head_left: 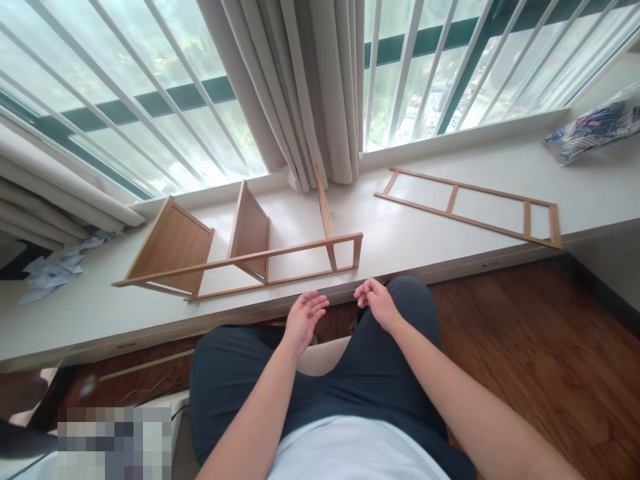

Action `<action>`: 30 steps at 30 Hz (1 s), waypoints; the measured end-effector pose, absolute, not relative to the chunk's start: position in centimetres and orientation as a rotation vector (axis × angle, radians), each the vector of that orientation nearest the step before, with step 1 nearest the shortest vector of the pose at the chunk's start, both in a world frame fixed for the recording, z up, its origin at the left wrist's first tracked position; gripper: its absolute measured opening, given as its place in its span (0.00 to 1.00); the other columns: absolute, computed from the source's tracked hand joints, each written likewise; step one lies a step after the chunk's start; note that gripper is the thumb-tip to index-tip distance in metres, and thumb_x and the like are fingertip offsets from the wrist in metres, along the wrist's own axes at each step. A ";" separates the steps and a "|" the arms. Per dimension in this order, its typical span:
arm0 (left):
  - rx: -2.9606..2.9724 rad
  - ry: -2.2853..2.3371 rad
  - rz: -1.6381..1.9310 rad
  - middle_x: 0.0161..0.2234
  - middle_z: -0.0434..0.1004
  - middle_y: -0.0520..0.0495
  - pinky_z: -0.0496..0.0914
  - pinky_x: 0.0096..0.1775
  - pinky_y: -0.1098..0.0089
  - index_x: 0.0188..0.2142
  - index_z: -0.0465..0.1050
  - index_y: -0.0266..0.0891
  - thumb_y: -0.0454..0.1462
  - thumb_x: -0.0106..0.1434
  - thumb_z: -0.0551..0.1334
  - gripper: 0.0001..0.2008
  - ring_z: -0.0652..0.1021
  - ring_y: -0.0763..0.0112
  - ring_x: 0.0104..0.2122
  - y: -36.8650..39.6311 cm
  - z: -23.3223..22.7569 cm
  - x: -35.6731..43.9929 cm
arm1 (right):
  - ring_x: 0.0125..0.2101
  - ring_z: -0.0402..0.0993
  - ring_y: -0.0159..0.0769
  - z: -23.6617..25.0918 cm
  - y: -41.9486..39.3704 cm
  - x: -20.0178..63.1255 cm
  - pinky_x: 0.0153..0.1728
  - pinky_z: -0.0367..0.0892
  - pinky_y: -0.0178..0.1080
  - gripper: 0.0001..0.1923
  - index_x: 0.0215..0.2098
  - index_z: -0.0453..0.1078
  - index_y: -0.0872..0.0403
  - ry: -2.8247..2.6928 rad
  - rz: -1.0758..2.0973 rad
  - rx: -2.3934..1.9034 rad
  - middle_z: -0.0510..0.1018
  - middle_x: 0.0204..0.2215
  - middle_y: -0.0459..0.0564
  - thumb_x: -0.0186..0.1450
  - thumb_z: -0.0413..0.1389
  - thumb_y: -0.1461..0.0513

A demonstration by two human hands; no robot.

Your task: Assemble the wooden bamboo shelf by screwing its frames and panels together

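A partly built wooden rack (pixel 240 257) lies on the white window ledge (pixel 400 240), with three upright panels joined to a ladder-like side frame. A second, loose side frame (pixel 473 207) lies flat on the ledge to the right. My left hand (pixel 303 320) hovers above my knees, palm up, fingers apart and holding nothing. My right hand (pixel 376 301) is beside it, fingers curled inward; whether something small sits in them is unclear. Both hands are just in front of the ledge's edge, below the rack's right end.
Beige curtains (pixel 305 87) hang at the middle of the barred window. Crumpled paper (pixel 57 267) lies at the ledge's left end and a patterned plastic bag (pixel 593 130) at its far right. Dark wood floor (pixel 540 347) spreads to the right of my legs.
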State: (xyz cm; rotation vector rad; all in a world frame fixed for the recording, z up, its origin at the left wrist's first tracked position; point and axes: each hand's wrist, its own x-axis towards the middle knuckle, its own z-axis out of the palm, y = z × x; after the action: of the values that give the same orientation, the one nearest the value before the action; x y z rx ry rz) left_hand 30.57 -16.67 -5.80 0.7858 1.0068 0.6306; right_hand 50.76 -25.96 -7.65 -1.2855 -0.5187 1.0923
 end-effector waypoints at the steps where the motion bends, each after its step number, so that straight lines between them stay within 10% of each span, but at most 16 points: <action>1: 0.760 0.969 0.624 0.45 0.82 0.39 0.74 0.45 0.65 0.45 0.71 0.37 0.27 0.47 0.59 0.23 0.82 0.62 0.45 -16.9 -5.7 30.8 | 0.20 0.67 0.28 -7.6 -25.7 49.9 0.24 0.62 0.33 0.07 0.27 0.55 0.51 -0.500 1.144 -1.248 0.77 0.27 0.44 0.50 0.50 0.64; 9: 0.730 0.898 0.604 0.53 0.79 0.39 0.67 0.60 0.57 0.45 0.70 0.40 0.24 0.46 0.56 0.25 0.77 0.63 0.56 -16.7 -6.9 33.6 | 0.10 0.45 0.23 -8.1 -24.1 45.7 0.14 0.40 0.31 0.08 0.25 0.58 0.50 -0.345 1.492 -1.114 0.65 0.11 0.38 0.44 0.48 0.65; 23: 1.095 0.910 0.615 0.55 0.78 0.41 0.65 0.59 0.58 0.49 0.70 0.42 0.29 0.53 0.59 0.23 0.75 0.61 0.57 -17.0 -7.4 36.3 | 0.13 0.43 0.21 -8.4 -22.7 45.2 0.15 0.41 0.30 0.21 0.31 0.62 0.51 -0.168 1.557 -1.086 0.54 0.13 0.31 0.56 0.65 0.47; 30: 1.048 0.849 0.467 0.65 0.66 0.44 0.75 0.34 0.68 0.56 0.63 0.49 0.29 0.45 0.58 0.36 0.79 0.61 0.46 -17.2 -6.8 36.6 | 0.13 0.46 0.22 -9.0 -22.5 45.5 0.15 0.42 0.31 0.17 0.26 0.62 0.52 -0.172 1.486 -1.171 0.57 0.13 0.35 0.57 0.64 0.52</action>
State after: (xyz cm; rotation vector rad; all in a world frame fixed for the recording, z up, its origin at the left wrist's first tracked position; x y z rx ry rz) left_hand 36.58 -17.15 -6.80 1.0481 0.8494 0.4673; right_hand 45.52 -22.48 -9.01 -1.1709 -0.1718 1.4860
